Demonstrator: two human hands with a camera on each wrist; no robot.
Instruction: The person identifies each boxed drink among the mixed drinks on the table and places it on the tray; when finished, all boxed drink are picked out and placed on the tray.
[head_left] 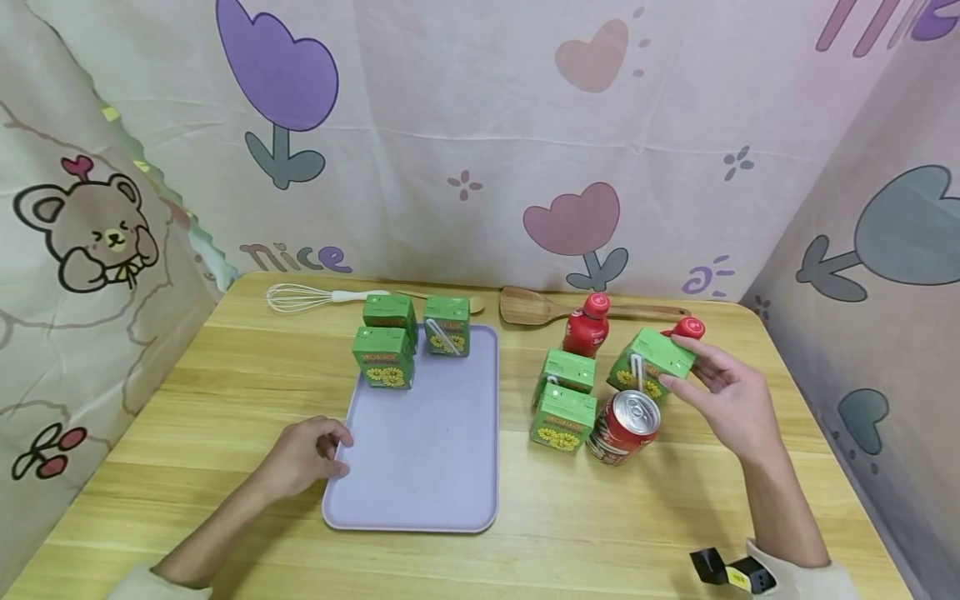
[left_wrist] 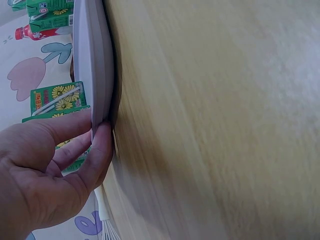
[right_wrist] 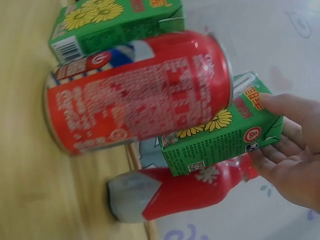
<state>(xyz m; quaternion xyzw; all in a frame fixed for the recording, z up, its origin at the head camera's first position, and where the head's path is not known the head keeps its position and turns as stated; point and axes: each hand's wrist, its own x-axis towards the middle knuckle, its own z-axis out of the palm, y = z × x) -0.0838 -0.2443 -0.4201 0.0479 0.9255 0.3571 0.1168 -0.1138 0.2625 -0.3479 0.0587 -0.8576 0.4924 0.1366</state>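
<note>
right hand (head_left: 726,396) pinches tilted green carton (head_left: 654,363), just behind red can (head_left: 624,429); tray (head_left: 422,467) lies to carton's left, long axis front-to-back, left rim pinched by left hand (head_left: 303,454); two standing cartons (head_left: 564,407) between; hands well apart.

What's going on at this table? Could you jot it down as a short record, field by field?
Left grip: pinches the left rim of the lavender tray
Right grip: holds a tilted green drink carton
On the tray: three matching cartons, at its far end
Right of the tray: two more cartons, red soda can, two red-capped bottles
Along the back: whisk, wooden spatula, partly hidden wooden utensil
</note>
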